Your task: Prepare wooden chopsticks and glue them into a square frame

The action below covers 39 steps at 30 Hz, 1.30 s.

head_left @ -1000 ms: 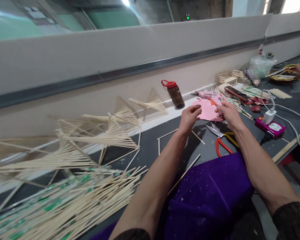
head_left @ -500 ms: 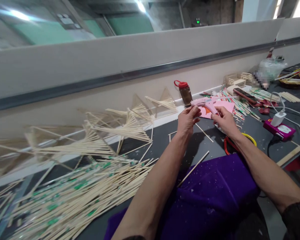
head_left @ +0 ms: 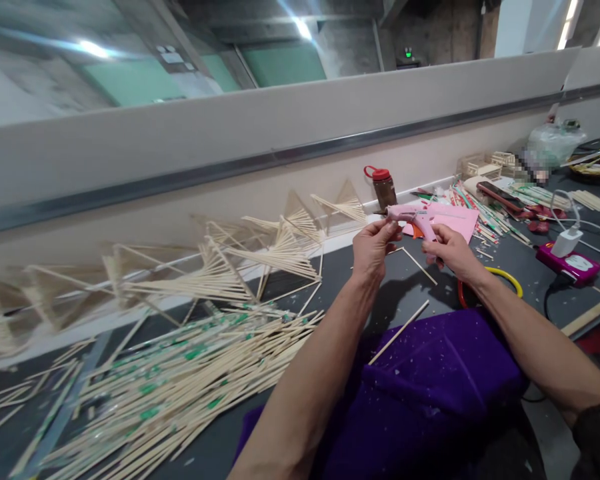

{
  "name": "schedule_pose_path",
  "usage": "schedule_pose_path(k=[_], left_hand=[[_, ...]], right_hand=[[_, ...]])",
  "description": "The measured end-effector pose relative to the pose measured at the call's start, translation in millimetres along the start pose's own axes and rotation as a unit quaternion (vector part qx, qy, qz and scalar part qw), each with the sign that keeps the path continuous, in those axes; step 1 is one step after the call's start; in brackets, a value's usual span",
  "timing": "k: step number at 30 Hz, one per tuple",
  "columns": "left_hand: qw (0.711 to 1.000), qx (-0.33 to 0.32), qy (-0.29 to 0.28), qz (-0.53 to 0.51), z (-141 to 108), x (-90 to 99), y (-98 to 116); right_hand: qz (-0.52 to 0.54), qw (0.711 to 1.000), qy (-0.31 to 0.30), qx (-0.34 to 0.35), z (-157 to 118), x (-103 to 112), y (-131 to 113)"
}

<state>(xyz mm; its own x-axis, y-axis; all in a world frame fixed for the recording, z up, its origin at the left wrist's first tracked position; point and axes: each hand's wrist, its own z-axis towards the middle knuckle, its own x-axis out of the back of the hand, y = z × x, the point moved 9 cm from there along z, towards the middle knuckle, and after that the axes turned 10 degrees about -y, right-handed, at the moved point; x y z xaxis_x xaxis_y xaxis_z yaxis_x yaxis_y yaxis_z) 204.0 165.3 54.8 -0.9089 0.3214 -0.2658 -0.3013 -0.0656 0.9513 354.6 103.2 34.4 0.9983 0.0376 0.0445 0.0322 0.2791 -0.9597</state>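
My right hand (head_left: 450,252) is wrapped round the handle of a pink glue gun (head_left: 420,217), which is held above the table with its nozzle to the left. My left hand (head_left: 373,250) is closed in a pinch right by the nozzle; whatever is between its fingertips is too small or hidden to make out. Beyond and below the hands, thin joined wooden sticks (head_left: 419,265) form a corner. A loose stick (head_left: 400,331) lies across the purple cloth (head_left: 430,387) in front of me.
Wooden stick frames (head_left: 280,253) stand along the wall. A pile of sticks (head_left: 195,380) covers the left of the table. A red-lidded bottle (head_left: 384,190), pink sheet (head_left: 460,220), phone (head_left: 500,197), purple power strip (head_left: 569,262) and yellow-and-red-handled tool (head_left: 510,277) are around my hands.
The view has turned slightly left, so the scene sits further right. My right hand still holds the glue gun, with my left hand still pinched by its nozzle.
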Motion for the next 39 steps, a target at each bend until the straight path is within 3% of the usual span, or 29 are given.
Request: schedule_pose_path(k=[10,14,17,22,27,31,39], left_hand=[[0.999,0.033,-0.006,-0.018,-6.1,-3.9,-1.0],[0.997,0.059,-0.052,0.003,-12.0,-15.4,-7.3],[0.994,0.084,-0.069,0.027,-14.2,-16.5,-13.6],[0.998,0.043,-0.030,0.016,-12.1,-1.7,-6.9],[1.000,-0.011,-0.011,-0.018,-12.7,2.7,3.6],[0.999,-0.006,-0.008,-0.035,-12.5,1.4,2.5],[0.999,-0.005,0.005,-0.040,-13.0,3.8,6.2]], right_hand=[[-0.009,1.000,0.005,0.011,0.6,0.6,-0.4],[0.000,0.998,0.059,0.004,0.6,13.8,2.8],[0.032,0.998,0.049,-0.007,0.5,13.5,1.9],[0.041,0.999,0.007,-0.015,-1.5,0.4,-0.7],[-0.033,0.999,0.020,0.021,-2.7,-3.1,-5.6],[-0.062,0.997,0.029,0.026,-3.3,-3.4,-7.1],[-0.015,1.000,-0.016,0.008,-3.4,-14.0,-7.1]])
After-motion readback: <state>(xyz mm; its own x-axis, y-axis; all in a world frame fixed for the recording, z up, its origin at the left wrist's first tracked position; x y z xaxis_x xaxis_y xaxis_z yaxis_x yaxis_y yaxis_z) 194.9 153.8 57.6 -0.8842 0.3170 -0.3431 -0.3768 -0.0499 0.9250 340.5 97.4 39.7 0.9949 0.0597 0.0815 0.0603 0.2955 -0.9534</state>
